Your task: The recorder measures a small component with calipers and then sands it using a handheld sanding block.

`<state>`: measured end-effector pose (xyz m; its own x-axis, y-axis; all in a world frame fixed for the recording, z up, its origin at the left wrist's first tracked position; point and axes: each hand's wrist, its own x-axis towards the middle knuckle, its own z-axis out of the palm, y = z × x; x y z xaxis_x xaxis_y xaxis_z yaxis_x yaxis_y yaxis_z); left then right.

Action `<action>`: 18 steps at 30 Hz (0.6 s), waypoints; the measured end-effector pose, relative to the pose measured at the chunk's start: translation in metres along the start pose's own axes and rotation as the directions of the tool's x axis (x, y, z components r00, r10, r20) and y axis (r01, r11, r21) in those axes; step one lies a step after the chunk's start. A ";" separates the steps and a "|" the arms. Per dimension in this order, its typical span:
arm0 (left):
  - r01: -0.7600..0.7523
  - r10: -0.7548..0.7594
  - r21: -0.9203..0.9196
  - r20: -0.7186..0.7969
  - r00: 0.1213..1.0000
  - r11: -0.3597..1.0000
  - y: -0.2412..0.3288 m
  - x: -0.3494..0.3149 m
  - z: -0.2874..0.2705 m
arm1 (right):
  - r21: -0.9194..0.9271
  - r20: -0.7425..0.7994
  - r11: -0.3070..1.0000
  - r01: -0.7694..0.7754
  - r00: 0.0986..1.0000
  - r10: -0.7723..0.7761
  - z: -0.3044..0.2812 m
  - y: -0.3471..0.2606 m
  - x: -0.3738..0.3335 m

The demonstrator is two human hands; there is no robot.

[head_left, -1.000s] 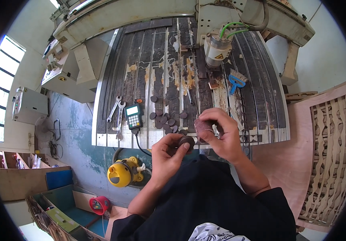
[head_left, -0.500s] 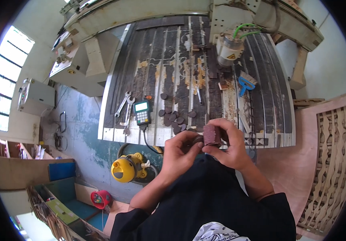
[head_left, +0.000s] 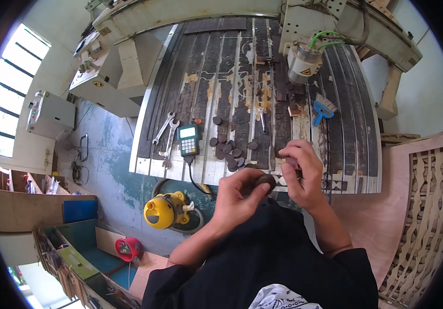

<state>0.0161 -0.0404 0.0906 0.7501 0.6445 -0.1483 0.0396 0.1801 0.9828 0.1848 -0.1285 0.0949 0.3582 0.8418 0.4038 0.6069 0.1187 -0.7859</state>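
Note:
Near the front edge of the machine bed, my left hand [head_left: 238, 194] pinches a dark brown round disc [head_left: 266, 180] between thumb and fingers. Just to its right, my right hand [head_left: 306, 177] is closed around a reddish-brown piece [head_left: 293, 163] that looks like folded sandpaper; the fingers cover most of it. The two hands are a little apart. Several similar dark discs [head_left: 237, 153] lie loosely on the bed beyond my left hand.
A handheld controller [head_left: 188, 141] and open-ended wrenches [head_left: 171, 137] lie left on the slotted bed [head_left: 201, 98]. Another wrench [head_left: 262, 121] and a blue brush [head_left: 322, 109] lie farther off, below the spindle [head_left: 303, 64]. A yellow vacuum [head_left: 158, 212] stands on the floor.
My right hand has moved up and right, away from the left, taking the reddish-brown piece with it. The disc in my left hand now shows more. The view has shifted slightly.

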 end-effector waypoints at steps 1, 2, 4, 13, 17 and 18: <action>-0.005 0.005 -0.035 -0.013 1.000 0.999 0.000 0.002 -0.001 | -0.009 0.000 1.000 -0.002 1.000 0.002 -0.001 -0.005 0.000; -0.007 0.005 -0.069 -0.025 1.000 0.998 -0.002 0.003 0.000 | -0.043 0.011 0.990 0.136 0.991 -0.135 0.002 -0.016 0.002; -0.095 0.096 0.035 -0.038 0.995 0.995 -0.006 0.002 -0.001 | -0.104 0.054 0.951 0.292 0.956 -0.287 0.015 -0.020 0.001; -0.075 0.075 -0.010 -0.039 0.996 0.997 -0.006 -0.002 0.000 | -0.146 0.039 0.962 0.232 0.973 -0.229 0.008 -0.006 0.000; -0.059 0.060 0.007 -0.027 0.998 0.998 0.001 -0.001 0.000 | -0.006 -0.043 0.971 0.237 0.970 -0.237 0.008 -0.013 -0.002; -0.117 0.119 0.116 -0.016 0.993 0.986 0.002 0.001 -0.001 | -0.025 -0.021 0.966 0.257 0.966 -0.258 0.009 -0.010 -0.004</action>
<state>0.0161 -0.0389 0.0924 0.7386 0.6734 -0.0318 0.0279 0.0167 0.9995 0.1712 -0.1279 0.0967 0.2042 0.7717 0.6023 0.6964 0.3179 -0.6434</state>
